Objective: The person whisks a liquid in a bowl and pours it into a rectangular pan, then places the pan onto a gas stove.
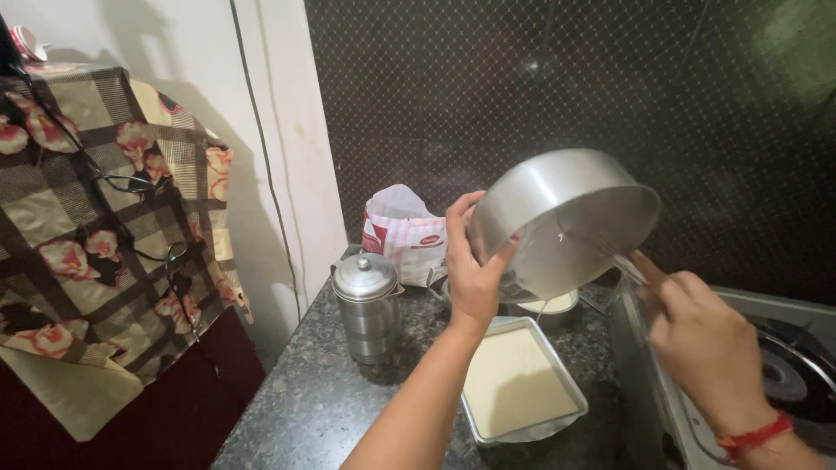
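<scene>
Above the dark stone counter (305, 409), the left hand (475, 270) is gripping a tilted round metal pan (557, 218) over the batter-filled square tray (518, 383) mid-counter. The right hand (697, 335) is pinching a whisk (601, 248) inside the pan.

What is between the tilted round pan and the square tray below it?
In the head view, a thin stream of pale batter falls from the round pan toward the square tray.
</scene>
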